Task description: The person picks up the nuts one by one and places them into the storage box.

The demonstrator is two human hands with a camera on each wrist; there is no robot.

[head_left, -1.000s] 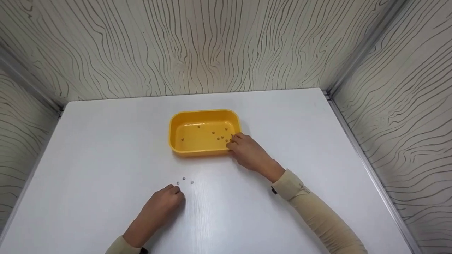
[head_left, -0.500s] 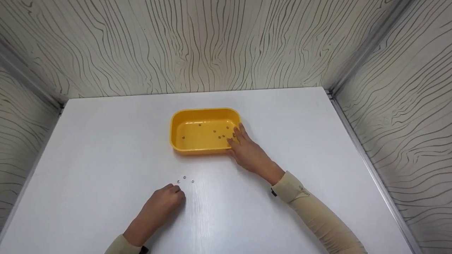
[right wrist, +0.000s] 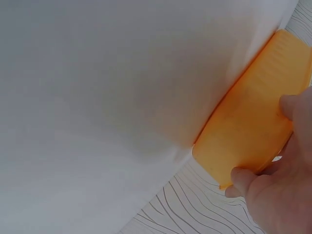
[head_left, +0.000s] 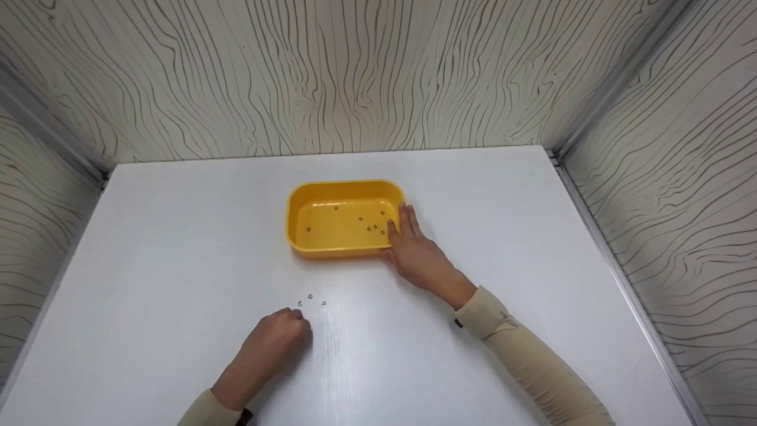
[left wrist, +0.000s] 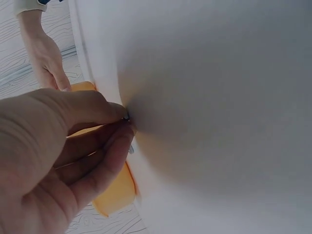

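Note:
My left hand (head_left: 275, 338) is low over the table, left of centre. Its thumb and index finger pinch a small metal nut (left wrist: 126, 117), mostly hidden by the fingertips in the left wrist view. Just beyond it, three loose nuts (head_left: 310, 296) lie on the tabletop. Farther back stands a yellow plastic bin (head_left: 340, 253) with several small nuts (head_left: 361, 219) scattered on its floor. My right hand (head_left: 421, 255) holds the bin's near right corner, one finger over the rim inside and others along the outer side. The right wrist view shows the thumb against the bin's outer wall.
The white table (head_left: 177, 248) carries the bin and the nuts. Wood-patterned panels (head_left: 331, 77) close it in at the back and both sides, with metal profiles (head_left: 627, 278) along the edges.
The right hand's bunched fingers have come out of the bin's right corner and spread over its rim and outer side. The left hand stays almost in place.

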